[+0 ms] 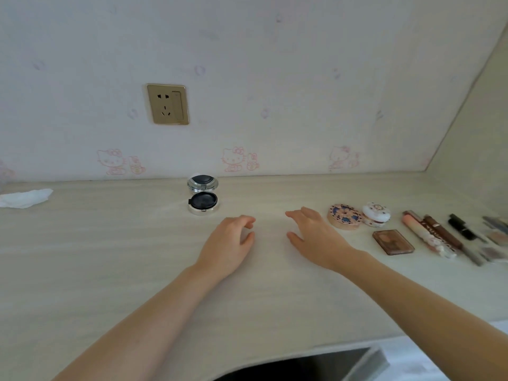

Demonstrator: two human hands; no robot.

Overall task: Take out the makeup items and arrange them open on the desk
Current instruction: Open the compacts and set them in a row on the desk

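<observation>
Both my left hand [229, 239] and right hand [316, 235] are hovering loose and empty over the desk [110, 257], open compact [203, 198] sitting just beyond.

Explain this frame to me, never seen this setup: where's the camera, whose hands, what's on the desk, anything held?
There is no robot here. A person wears a wide-angle camera on the head, looking forward and down, so both bare arms reach in from the bottom of the picture.

The left hand and right hand hover over or rest on the pale wooden desk, fingers loosely curled, holding nothing.

Near the wall stands an open cushion compact, lid up, already laid out. To the right lie closed items: a round patterned compact, a small white round case, a brown rectangular palette, and a row of tube-shaped cosmetics running to the edge, blurred there.

A crumpled tissue lies far left; a wall socket is above.
</observation>
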